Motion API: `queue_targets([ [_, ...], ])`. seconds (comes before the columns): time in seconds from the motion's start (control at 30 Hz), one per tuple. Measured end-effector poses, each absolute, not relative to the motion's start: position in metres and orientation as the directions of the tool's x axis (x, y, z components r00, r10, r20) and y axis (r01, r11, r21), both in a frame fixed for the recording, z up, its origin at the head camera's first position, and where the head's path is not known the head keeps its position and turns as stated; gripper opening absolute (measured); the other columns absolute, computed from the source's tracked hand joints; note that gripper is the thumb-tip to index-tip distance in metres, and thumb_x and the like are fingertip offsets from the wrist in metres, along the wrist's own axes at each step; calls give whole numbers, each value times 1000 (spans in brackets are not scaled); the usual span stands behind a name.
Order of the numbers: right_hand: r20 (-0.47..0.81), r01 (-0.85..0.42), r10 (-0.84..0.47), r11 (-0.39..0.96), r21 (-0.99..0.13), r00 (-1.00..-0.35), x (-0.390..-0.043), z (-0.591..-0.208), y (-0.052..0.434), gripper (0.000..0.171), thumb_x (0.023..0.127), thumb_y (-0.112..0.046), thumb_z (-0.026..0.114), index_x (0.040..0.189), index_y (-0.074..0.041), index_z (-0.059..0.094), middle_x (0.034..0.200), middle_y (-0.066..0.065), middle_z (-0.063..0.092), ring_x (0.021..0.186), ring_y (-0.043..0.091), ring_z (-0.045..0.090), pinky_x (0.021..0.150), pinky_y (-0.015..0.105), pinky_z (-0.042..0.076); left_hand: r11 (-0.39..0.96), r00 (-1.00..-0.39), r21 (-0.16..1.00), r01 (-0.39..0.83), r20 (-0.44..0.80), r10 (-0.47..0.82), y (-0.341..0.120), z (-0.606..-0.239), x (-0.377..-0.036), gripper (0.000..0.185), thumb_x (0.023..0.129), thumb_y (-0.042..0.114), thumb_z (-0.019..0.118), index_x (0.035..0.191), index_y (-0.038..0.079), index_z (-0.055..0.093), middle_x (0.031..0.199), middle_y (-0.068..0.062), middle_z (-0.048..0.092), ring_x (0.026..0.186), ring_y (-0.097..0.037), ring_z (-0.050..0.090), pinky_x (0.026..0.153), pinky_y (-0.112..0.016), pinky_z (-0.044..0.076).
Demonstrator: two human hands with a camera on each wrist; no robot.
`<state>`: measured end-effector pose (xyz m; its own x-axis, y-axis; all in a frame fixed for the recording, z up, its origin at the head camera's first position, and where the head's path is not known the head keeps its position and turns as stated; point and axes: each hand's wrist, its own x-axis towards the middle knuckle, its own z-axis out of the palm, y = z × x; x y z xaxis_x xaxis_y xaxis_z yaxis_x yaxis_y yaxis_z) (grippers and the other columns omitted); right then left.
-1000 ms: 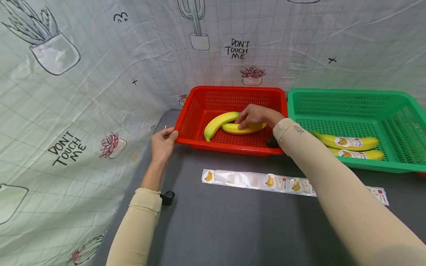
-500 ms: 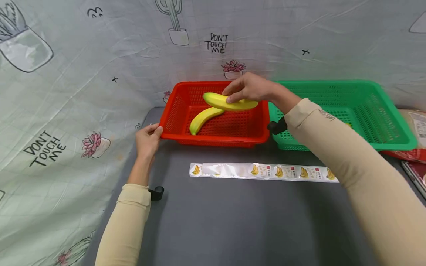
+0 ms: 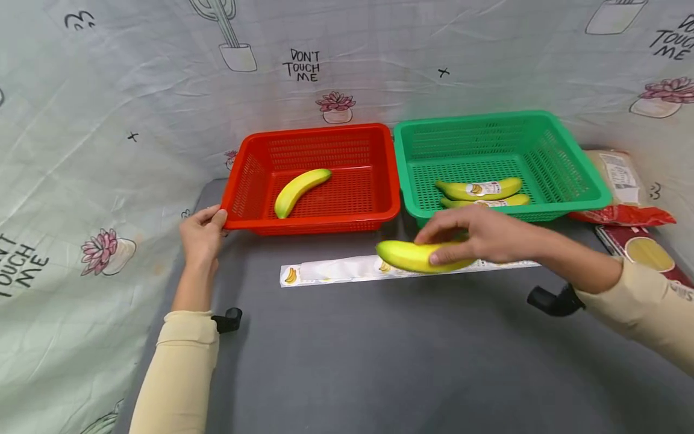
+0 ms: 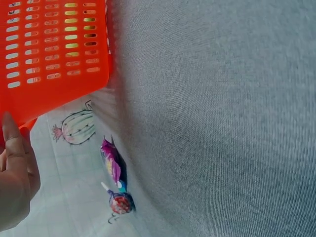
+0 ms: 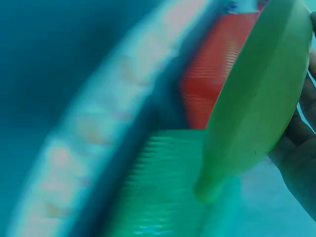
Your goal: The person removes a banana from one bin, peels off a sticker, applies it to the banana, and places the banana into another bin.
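Note:
My right hand grips a yellow banana between thumb and fingers, above the sticker strip on the table. The same banana fills much of the right wrist view, with the background blurred. My left hand pinches the near left corner of the red basket; in the left wrist view the fingers hold its rim. One banana lies inside the red basket. Two bananas with stickers, the farther banana and the nearer banana, lie in the green basket.
A plastic bag and a dark red package lie right of the green basket. A printed cloth hangs behind the grey table. In the left wrist view, a purple wrapper and a lollipop lie by the table edge.
My right hand has lifted a banana out of the red basket and brought it forward and right over the strip. The left hand stays on the basket corner. The head view has turned right.

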<state>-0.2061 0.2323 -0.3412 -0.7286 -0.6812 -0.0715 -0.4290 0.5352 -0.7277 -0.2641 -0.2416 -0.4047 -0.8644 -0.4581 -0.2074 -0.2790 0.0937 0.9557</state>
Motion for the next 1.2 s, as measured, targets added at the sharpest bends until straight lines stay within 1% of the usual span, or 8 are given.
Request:
queue_targets([
  [0.27,-137,-358,-679,535,-765,-721,-175,-427,242,27,91,-33,77,116,-22,75,109,-7,71,97,8,65,88,28,56,43,-834,963,-267,-208,-511,-249,-403,-257,40,99,18,65,138,6,63,91,10,63,69,-5,59,60,-13,49],
  [0.53,-113,-393,-675,548,-739,-729,-168,-446,236,26,90,-32,78,114,-22,75,106,-9,72,93,8,64,85,28,54,32,-828,966,-256,-202,-523,-246,-407,-258,40,99,18,65,137,7,64,97,8,63,74,-6,59,61,-13,50],
  [0.63,-110,-394,-673,549,-737,-731,-167,-446,236,26,90,-31,78,114,-21,75,105,-9,72,94,8,64,86,28,55,54,-823,962,-266,-197,-533,-244,-408,-258,40,100,21,64,138,10,64,114,0,65,78,-5,61,66,-12,52],
  [0.83,-119,-382,-656,566,-731,-745,-166,-446,238,28,90,-32,78,115,-20,76,105,-10,72,92,5,63,85,28,55,189,-852,935,-301,-175,-494,-239,-405,-258,44,104,31,55,146,18,57,151,-8,53,100,-5,63,93,-20,53],
  [0.9,-125,-374,-652,569,-732,-747,-166,-446,239,28,90,-32,78,116,-21,76,105,-10,71,93,5,62,85,28,55,252,-858,933,-257,-101,-503,-236,-403,-255,44,105,31,51,146,16,57,144,-8,58,100,-5,59,90,-19,52],
  [0.97,-127,-371,-652,568,-735,-748,-167,-446,239,29,90,-32,78,116,-20,75,105,-10,71,93,5,62,85,28,55,331,-856,927,-176,22,-517,-229,-399,-249,42,105,30,49,142,13,61,124,-5,65,92,-4,55,79,-16,49],
  [1.07,-132,-364,-651,568,-738,-748,-167,-446,240,29,90,-32,78,117,-20,75,106,-10,71,93,5,62,85,28,54,435,-820,900,5,253,-513,-210,-390,-236,35,103,24,51,125,8,73,92,12,60,77,-4,47,65,-17,41],
  [1.2,-131,-364,-649,569,-738,-750,-166,-447,242,29,90,-32,78,116,-20,75,106,-9,71,93,4,62,85,28,55,465,-854,863,196,384,-352,-169,-373,-212,24,100,17,59,106,2,78,82,19,62,73,-3,51,65,-18,40],
])
